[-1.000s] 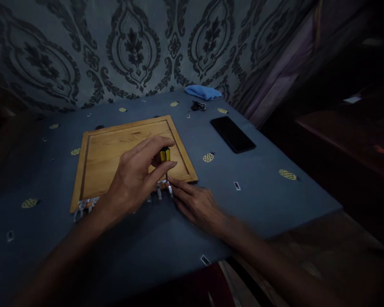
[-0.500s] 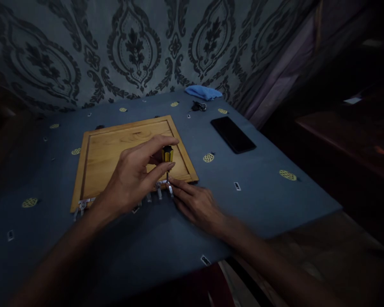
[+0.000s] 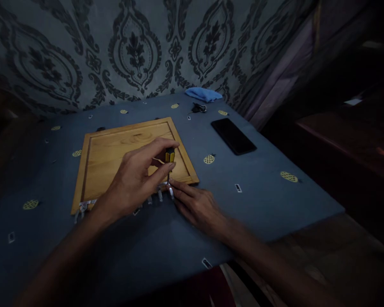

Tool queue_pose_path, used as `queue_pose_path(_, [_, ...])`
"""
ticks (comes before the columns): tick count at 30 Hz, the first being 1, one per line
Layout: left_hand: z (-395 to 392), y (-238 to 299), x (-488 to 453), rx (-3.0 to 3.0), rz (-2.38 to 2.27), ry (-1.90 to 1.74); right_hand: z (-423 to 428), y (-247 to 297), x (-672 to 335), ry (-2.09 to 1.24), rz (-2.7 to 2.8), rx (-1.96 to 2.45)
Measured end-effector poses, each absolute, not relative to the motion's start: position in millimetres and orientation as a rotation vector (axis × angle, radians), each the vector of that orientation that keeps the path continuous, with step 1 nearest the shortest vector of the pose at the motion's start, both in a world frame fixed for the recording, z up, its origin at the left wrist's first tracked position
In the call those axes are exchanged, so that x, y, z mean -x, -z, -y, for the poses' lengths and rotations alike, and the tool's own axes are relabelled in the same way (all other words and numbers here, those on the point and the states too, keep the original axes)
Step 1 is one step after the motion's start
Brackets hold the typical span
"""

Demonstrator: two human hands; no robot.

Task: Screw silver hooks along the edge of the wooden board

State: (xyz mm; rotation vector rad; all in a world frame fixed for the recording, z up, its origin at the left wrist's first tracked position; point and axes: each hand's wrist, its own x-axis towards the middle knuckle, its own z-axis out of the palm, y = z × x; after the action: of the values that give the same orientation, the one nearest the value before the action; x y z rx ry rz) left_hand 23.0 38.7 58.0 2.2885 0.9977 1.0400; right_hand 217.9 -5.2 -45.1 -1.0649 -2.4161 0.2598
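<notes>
My left hand (image 3: 136,175) is closed around the yellow-and-black handle of a screwdriver (image 3: 170,157), its fingers on the top and side. The screwdriver stands upright, with its tip down at the right end of a metal hook rail (image 3: 88,202). This rail runs along the near edge of a framed wooden board (image 3: 115,149), and several of its hooks hang over that edge. My left wrist hides part of the rail. At the rail's right end, my right hand (image 3: 198,204) has its fingers closed against the metal, right beside the screwdriver tip.
The board lies on a table with a blue pineapple-print cloth (image 3: 259,200). A black phone (image 3: 233,136) lies to the right, with keys (image 3: 199,108) and a blue cloth (image 3: 204,94) behind it. Small dark pieces (image 3: 100,128) show at the board's far edge. A patterned wall rises behind.
The screwdriver handle looks slightly turned in my left hand. My right hand stays at the rail's end. The whole view has shifted slightly.
</notes>
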Motion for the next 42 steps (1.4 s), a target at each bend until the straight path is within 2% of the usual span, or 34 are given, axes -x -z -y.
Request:
queue_pose_path(4, [-39.2,-55.3,-24.5,-2.361,-1.024,-1.127,5.0,44.2,-217.5,-0.236,2.409,1.042])
queue_pose_path(10, [-38.7,-57.8,-23.4,-2.269,-0.976,-1.017,5.0,44.5,-218.0,-0.247,2.421,1.066])
queue_pose_path(42, [-38.0,-51.9,-24.7,-2.355,-1.05,-1.118,4.2,47.2,-218.5,-0.261,2.389,1.03])
